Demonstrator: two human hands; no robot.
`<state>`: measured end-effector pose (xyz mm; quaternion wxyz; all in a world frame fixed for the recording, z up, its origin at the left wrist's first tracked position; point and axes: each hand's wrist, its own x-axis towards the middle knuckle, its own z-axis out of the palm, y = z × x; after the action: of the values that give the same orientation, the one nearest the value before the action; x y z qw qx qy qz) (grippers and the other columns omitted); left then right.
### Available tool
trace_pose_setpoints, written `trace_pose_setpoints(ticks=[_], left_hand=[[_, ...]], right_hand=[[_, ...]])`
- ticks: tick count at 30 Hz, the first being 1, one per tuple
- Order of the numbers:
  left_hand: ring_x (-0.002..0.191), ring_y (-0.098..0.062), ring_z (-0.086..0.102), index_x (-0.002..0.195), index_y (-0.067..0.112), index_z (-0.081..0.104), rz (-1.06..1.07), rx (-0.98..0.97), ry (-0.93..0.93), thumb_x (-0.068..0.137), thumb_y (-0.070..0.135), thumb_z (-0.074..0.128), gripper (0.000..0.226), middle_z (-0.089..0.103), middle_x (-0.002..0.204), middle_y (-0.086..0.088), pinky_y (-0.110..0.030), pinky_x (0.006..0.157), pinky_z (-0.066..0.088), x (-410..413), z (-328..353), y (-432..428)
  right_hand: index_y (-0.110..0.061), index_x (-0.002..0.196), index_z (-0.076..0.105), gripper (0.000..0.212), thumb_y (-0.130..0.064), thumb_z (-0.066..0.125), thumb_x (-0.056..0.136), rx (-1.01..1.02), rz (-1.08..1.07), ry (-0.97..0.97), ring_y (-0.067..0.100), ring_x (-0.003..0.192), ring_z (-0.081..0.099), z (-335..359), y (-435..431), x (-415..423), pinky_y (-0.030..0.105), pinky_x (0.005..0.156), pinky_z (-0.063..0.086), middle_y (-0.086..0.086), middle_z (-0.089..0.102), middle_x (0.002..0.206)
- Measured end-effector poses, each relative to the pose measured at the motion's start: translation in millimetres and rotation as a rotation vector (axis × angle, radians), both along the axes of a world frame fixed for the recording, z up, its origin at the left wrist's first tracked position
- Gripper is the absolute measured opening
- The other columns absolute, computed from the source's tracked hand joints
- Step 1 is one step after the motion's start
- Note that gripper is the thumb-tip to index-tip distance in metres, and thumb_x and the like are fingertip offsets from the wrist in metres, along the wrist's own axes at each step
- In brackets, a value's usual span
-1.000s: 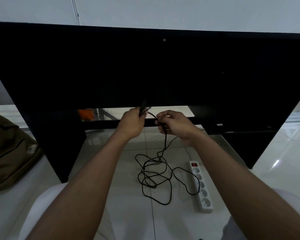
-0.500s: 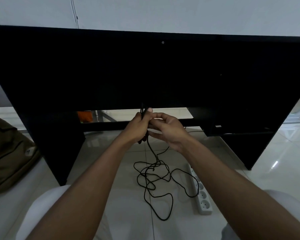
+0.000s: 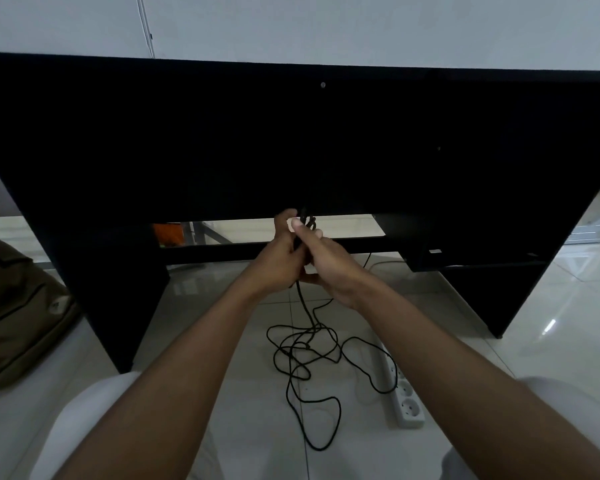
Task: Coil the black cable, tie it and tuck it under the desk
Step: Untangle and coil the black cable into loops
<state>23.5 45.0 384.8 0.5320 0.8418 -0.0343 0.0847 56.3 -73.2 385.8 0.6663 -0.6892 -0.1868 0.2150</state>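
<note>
The black cable is pinched in the curled left grip and right grip, held together before the worktop; most is seen tangled on the floor, so coiling is judged barely begun, tying and tucking undone

Desk stands ahead, backed against the wall. Left hand and right hand meet before its lower edge, touching, with the cable gripped between them. Slack lies on the floor below, the power strip just right of it. Bag sits far left, beside the desk's side panel.
</note>
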Motion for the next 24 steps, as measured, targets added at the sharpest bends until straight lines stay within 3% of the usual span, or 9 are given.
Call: trace_pose_setpoints(ticks=[3, 5, 8, 12, 15, 18, 20, 22, 24], left_hand=[[0.052, -0.014, 0.056, 0.154, 0.038, -0.016, 0.015, 0.069, 0.054, 0.106, 0.034, 0.043, 0.076, 0.066, 0.068, 0.003, -0.028, 0.052, 0.047, 0, 2, 1], [0.058, -0.018, 0.062, 0.152, 0.034, -0.027, -0.017, 0.161, 0.064, 0.106, 0.031, 0.042, 0.083, 0.071, 0.086, -0.008, -0.031, 0.057, 0.052, -4, 3, 0], [0.051, -0.001, 0.060, 0.151, 0.030, -0.031, -0.058, 0.236, 0.041, 0.105, 0.018, 0.045, 0.089, 0.065, 0.113, -0.019, -0.014, 0.052, 0.045, -6, 2, -1], [0.052, -0.012, 0.055, 0.151, 0.028, -0.034, -0.030, 0.263, 0.075, 0.102, 0.014, 0.048, 0.096, 0.064, 0.073, -0.010, -0.019, 0.052, 0.041, -4, -2, -4], [0.058, -0.013, 0.061, 0.151, 0.021, -0.033, 0.017, 0.273, 0.115, 0.098, 0.010, 0.053, 0.102, 0.065, 0.076, -0.002, -0.017, 0.051, 0.042, -2, -5, -8], [0.075, -0.017, 0.070, 0.152, 0.019, -0.027, 0.026, 0.218, 0.199, 0.096, 0.021, 0.064, 0.107, 0.065, 0.111, 0.002, -0.019, 0.063, 0.050, 1, -3, -7], [0.077, -0.014, 0.070, 0.153, 0.020, -0.018, -0.007, 0.273, 0.257, 0.092, 0.034, 0.070, 0.108, 0.058, 0.121, 0.004, -0.024, 0.070, 0.050, -1, -2, -4], [0.077, -0.011, 0.069, 0.150, 0.023, -0.003, -0.021, 0.379, 0.306, 0.089, 0.047, 0.070, 0.098, 0.063, 0.115, 0.002, -0.028, 0.073, 0.050, -1, -4, 2], [0.082, -0.011, 0.068, 0.144, 0.023, 0.016, -0.039, 0.502, 0.343, 0.090, 0.057, 0.062, 0.078, 0.071, 0.097, -0.003, -0.031, 0.078, 0.050, 0, -5, 11]], right_hand=[[-0.018, 0.129, 0.065, 0.054, -0.058, 0.043, 0.101, -0.020, -0.005, -0.018, 0.011, 0.121, 0.062, -1, -3, -1, 0.036, 0.099, 0.054, 0.003, 0.069, 0.127], [-0.017, 0.126, 0.067, 0.055, -0.060, 0.044, 0.100, -0.030, -0.001, -0.004, 0.012, 0.114, 0.066, 0, -4, -1, 0.033, 0.088, 0.058, 0.002, 0.072, 0.122], [-0.017, 0.129, 0.065, 0.057, -0.060, 0.042, 0.100, -0.059, -0.007, -0.022, 0.011, 0.111, 0.068, -1, -4, 0, 0.031, 0.087, 0.059, 0.002, 0.072, 0.121], [-0.008, 0.117, 0.070, 0.055, -0.052, 0.038, 0.105, -0.076, -0.093, -0.079, 0.015, 0.102, 0.072, -11, 1, 1, 0.033, 0.092, 0.058, 0.010, 0.076, 0.109], [-0.003, 0.111, 0.069, 0.054, -0.046, 0.037, 0.107, -0.089, -0.204, -0.069, 0.029, 0.097, 0.073, -16, 7, 1, 0.045, 0.088, 0.058, 0.016, 0.075, 0.101], [-0.006, 0.103, 0.067, 0.047, -0.042, 0.037, 0.108, 0.014, -0.288, 0.037, 0.027, 0.085, 0.070, -15, 5, 2, 0.043, 0.071, 0.058, 0.010, 0.072, 0.094], [-0.011, 0.092, 0.061, 0.039, -0.039, 0.039, 0.108, 0.154, -0.339, 0.148, 0.023, 0.086, 0.069, -15, 3, 5, 0.048, 0.078, 0.059, 0.004, 0.071, 0.090], [-0.012, 0.086, 0.054, 0.037, -0.037, 0.038, 0.109, 0.338, -0.365, 0.258, 0.023, 0.081, 0.069, -15, 0, 12, 0.047, 0.081, 0.059, 0.003, 0.066, 0.080], [-0.013, 0.080, 0.048, 0.040, -0.036, 0.036, 0.110, 0.505, -0.393, 0.342, 0.019, 0.063, 0.062, -12, -5, 21, 0.039, 0.068, 0.058, 0.002, 0.053, 0.069]])
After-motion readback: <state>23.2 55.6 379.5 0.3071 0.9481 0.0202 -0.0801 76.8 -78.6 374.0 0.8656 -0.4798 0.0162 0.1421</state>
